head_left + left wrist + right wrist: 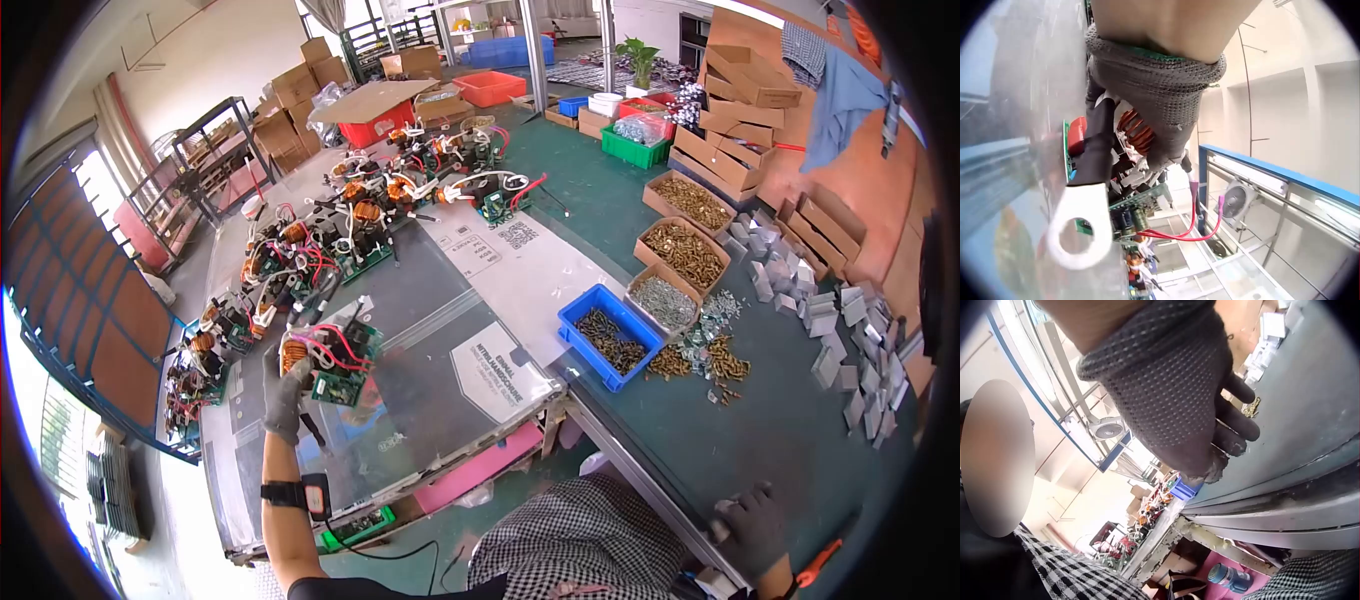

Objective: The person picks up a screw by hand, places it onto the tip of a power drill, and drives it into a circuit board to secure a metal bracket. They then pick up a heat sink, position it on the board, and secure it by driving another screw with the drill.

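My gloved left hand (284,408) grips a green circuit board assembly (345,385) by the side with its copper coil (293,354), over the grey-covered bench. In the left wrist view the glove (1154,94) lies against the coil (1137,132); a black cable (1096,150) ending in a metal ring lug (1085,199) hangs beside it, and red wires (1179,237) stick out. My gloved right hand (752,525) is at the green table's near edge, fingers loosely bent. The right wrist view shows the glove (1166,400) with nothing visible in its fingers.
Many similar board assemblies (366,212) cover the bench's back and left. On the green table (700,440) are a blue bin of dark screws (612,350), boxes of brass parts (683,254), loose brass pieces (728,360) and grey metal blocks (825,315). An orange-handled tool (820,562) lies near the right hand.
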{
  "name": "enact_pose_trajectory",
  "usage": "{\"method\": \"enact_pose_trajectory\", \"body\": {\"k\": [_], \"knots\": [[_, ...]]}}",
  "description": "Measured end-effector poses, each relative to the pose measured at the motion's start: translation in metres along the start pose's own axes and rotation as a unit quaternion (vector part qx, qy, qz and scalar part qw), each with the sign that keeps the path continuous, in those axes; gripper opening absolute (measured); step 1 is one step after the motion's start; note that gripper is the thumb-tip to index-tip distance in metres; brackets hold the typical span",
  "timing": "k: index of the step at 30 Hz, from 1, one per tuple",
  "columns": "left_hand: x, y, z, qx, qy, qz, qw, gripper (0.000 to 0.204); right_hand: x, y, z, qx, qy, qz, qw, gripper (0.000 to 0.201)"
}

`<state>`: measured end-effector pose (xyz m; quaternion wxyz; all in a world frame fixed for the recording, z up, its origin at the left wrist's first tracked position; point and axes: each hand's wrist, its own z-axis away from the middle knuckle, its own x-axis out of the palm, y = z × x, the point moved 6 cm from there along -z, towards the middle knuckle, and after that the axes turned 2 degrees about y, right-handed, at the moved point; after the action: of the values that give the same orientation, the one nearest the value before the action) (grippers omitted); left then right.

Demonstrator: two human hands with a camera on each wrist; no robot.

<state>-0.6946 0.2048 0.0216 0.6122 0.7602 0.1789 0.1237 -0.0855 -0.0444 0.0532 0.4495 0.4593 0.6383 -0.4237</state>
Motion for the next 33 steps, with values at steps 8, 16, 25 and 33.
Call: {"method": "enact_pose_trajectory", "body": {"k": [8,16,25,33], "knots": [[0.274,0.119,0.139,0.057,-0.451,0.098,0.885,0.086,-0.045,-0.035,-0.012,-0.028,0.191,-0.078,0.978,0.038],[0.487,0.144,0.36,-0.038,-0.76,0.128,0.636,0.074,-0.062,0.034,0.129,0.233,0.331,-0.081,0.911,0.047],[0.625,0.098,0.462,0.237,-0.773,-0.071,0.585,0.071,-0.003,0.118,0.22,0.414,0.41,-0.337,0.739,0.032],[0.639,0.094,0.469,0.398,-0.695,-0.286,0.526,0.063,-0.005,0.156,0.206,0.411,0.405,-0.337,0.744,0.023]]}}
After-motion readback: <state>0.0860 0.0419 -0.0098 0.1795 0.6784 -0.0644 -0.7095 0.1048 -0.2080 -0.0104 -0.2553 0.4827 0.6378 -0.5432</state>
